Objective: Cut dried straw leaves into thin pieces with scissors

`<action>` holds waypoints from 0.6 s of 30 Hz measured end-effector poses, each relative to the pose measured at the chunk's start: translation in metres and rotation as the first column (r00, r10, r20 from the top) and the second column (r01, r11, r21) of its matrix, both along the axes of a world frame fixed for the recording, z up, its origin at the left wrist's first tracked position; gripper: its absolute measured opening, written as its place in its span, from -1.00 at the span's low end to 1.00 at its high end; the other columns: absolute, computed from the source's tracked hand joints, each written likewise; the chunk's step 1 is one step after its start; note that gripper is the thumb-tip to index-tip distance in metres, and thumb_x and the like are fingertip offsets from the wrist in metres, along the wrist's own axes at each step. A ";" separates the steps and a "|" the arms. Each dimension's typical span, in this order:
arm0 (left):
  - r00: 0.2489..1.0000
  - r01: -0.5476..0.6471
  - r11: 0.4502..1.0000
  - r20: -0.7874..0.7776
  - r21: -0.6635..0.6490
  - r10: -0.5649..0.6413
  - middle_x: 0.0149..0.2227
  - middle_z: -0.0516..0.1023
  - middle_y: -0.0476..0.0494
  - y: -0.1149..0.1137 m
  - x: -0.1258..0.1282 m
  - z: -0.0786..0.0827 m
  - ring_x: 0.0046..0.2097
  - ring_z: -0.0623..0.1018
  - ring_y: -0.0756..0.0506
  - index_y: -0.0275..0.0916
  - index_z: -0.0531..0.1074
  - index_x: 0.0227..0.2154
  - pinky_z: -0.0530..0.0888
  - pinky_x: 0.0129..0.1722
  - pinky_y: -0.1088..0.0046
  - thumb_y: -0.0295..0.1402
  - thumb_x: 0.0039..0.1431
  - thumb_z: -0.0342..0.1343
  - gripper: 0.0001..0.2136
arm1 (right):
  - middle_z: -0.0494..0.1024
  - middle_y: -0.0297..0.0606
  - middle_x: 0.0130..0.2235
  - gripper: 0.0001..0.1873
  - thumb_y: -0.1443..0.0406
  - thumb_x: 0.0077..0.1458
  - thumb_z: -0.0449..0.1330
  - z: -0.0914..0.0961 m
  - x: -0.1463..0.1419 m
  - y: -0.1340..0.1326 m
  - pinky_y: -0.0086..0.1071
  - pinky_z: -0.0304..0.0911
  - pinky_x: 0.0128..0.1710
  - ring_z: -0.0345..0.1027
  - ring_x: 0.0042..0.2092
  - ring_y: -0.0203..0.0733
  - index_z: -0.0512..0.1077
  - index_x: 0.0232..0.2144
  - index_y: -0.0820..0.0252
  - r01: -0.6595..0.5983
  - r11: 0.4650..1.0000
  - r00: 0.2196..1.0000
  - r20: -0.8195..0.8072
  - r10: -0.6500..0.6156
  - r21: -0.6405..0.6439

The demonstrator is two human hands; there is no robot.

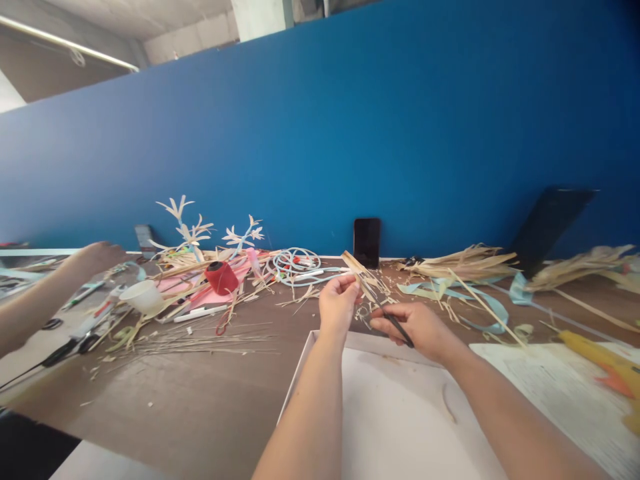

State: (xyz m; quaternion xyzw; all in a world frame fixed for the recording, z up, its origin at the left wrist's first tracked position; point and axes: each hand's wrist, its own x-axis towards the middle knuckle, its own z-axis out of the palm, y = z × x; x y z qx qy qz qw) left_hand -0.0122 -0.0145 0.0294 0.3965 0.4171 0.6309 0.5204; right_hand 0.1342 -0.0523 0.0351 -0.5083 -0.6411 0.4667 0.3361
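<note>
My left hand is closed in a pinch on a pale dried straw strip, which points up and away from its fingertips. My right hand grips a slim dark tweezers-like tool. The tool's narrow end reaches up to the left, close to the straw strip; whether they touch I cannot tell. Below both hands lies a shallow white box with a curved fibre inside. Loose straw bits are scattered just beyond my fingers.
A dark phone leans on the blue partition. Left are straw flowers, a red thread spool, a white cup and another person's hand. Right are dried husks, blue ribbon and a yellow glue gun.
</note>
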 end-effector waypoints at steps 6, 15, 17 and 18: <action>1.000 -0.007 1.000 -0.007 -0.011 0.007 -0.43 0.51 -0.12 -0.001 0.000 0.001 -0.46 0.47 0.03 -0.34 0.45 -0.37 0.44 -0.45 0.52 -0.41 -0.11 0.17 -0.82 | 0.22 -0.46 -0.72 -0.62 0.05 -0.22 0.29 -0.001 0.000 0.001 -0.45 0.00 -0.58 0.02 -0.60 -0.37 0.51 -0.43 0.24 0.022 1.000 1.000 0.009 -0.022 0.011; 1.000 -0.006 1.000 0.003 0.005 0.006 -0.43 0.52 -0.13 0.000 0.000 0.000 -0.45 0.49 0.03 -0.35 0.45 -0.38 0.44 -0.45 0.53 -0.38 -0.11 0.17 -0.81 | 0.25 -0.43 -0.69 -0.66 0.08 -0.17 0.27 0.003 -0.001 -0.002 -0.46 0.02 -0.57 0.08 -0.59 -0.36 0.51 -0.42 0.24 -0.008 1.000 1.000 0.004 0.008 -0.014; 1.000 -0.009 1.000 -0.006 -0.002 0.009 -0.44 0.52 -0.12 0.000 0.000 0.001 -0.45 0.48 0.03 -0.35 0.45 -0.37 0.43 -0.46 0.53 -0.38 -0.11 0.18 -0.81 | 0.24 -0.43 -0.70 -0.66 0.08 -0.17 0.27 0.005 -0.002 -0.002 -0.45 0.02 -0.57 0.07 -0.59 -0.36 0.51 -0.43 0.25 -0.007 1.000 1.000 0.014 0.007 -0.008; 1.000 -0.009 1.000 -0.013 -0.006 0.009 -0.44 0.51 -0.12 -0.001 -0.001 0.001 -0.45 0.48 0.03 -0.35 0.45 -0.37 0.43 -0.46 0.54 -0.38 -0.11 0.18 -0.81 | 0.24 -0.44 -0.70 -0.65 0.08 -0.17 0.27 0.006 -0.002 -0.002 -0.45 0.02 -0.57 0.07 -0.59 -0.36 0.51 -0.43 0.25 -0.003 1.000 1.000 0.022 0.004 -0.004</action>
